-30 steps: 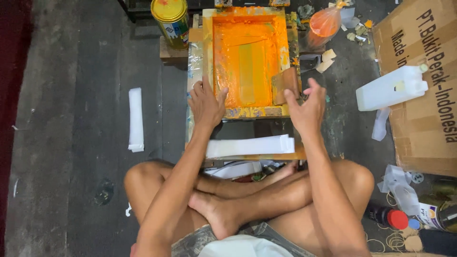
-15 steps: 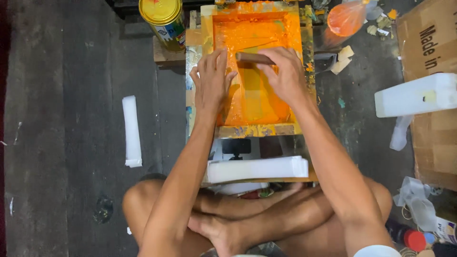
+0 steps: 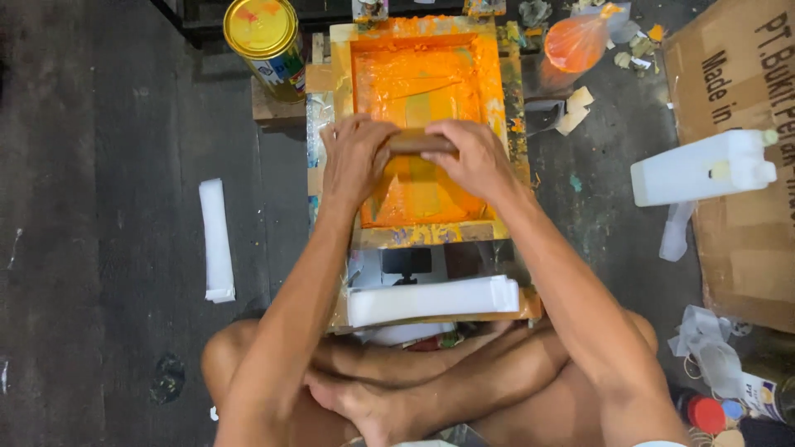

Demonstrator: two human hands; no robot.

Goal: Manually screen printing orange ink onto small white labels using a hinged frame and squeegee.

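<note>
Both arms were extended forward from the near edge toward the far side, elbows slightly bent, forearms converging. The left hand lay palm down, fingers curled over in a closed grip. The right hand lay level with it, just beside, palm down, fingers likewise closed. Both wrists were straight. The legs were crossed beneath the arms, one bare foot uppermost.

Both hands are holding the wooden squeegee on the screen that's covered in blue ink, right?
Not quite. In the head view the left hand and right hand do grip the wooden squeegee on the printing screen, but the ink is orange, not blue.
</note>
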